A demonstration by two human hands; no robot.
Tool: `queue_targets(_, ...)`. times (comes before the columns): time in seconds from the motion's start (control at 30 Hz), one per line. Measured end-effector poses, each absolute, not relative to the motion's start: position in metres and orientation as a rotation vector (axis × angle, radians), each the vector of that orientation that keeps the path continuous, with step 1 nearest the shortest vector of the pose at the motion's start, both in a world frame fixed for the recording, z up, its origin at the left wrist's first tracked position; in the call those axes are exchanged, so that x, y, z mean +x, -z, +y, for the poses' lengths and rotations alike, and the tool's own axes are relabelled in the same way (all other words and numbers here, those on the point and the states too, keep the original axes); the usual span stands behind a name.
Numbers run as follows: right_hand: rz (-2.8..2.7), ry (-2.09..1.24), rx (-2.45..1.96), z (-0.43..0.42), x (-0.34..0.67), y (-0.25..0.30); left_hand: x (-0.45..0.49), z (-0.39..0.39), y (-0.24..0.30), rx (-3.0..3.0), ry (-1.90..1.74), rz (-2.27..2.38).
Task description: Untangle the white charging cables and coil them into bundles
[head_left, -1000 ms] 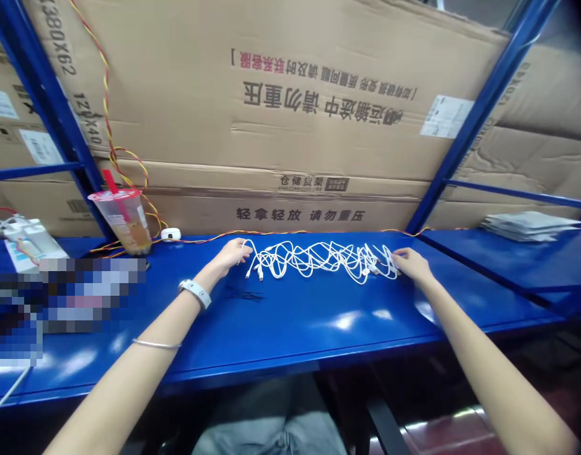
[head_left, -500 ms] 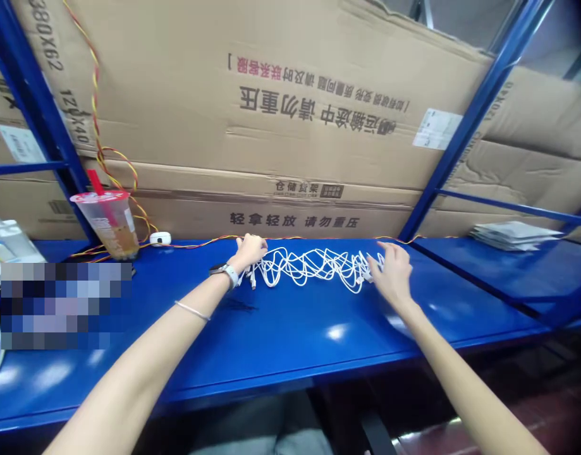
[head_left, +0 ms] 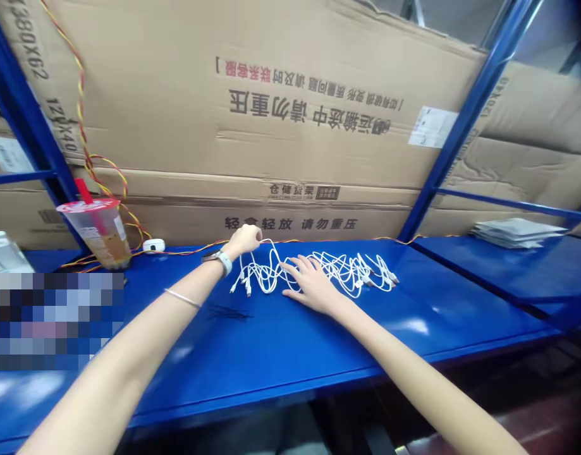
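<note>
While the right hand (head_left: 310, 285) presses them, white cables (head_left: 340, 272) tangle on blue steel (head_left: 281, 354)

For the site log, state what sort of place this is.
Probably a warehouse or small workshop handling electronics. Blue steel shelving stands against large cardboard cartons printed with handle-with-care warnings, and a blue metal workbench holds a tangle of white charging cables.

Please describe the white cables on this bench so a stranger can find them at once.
On the blue metal bench below the big cardboard carton lies a loose tangle of white cables. The left hand lifts one loop and the right hand lies on it. Its white loops set it apart from the thin red-and-yellow wire behind.
</note>
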State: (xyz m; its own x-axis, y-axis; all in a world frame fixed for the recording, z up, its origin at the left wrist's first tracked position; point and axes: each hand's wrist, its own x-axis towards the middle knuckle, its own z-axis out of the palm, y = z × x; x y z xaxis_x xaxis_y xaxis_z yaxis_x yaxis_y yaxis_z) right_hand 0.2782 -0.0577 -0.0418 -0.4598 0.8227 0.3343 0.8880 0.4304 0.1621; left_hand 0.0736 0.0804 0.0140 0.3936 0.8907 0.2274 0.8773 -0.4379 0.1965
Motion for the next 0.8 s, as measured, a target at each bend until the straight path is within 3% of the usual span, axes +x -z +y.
queue_targets(0.3,-2.454,0.273,-1.535,-0.059,0.279,0.052,0.047,0.073,-0.012,2.877,-0.646,1.497)
queue_targets(0.67,-2.34,0.219,-1.618,-0.056,0.277,0.058,0.048,0.047,0.0,2.637,-0.241,1.601)
queue_targets(0.8,-2.194,0.389,-1.802,-0.055,0.279,0.055,0.034,0.031,0.002,2.538,-0.215,1.58)
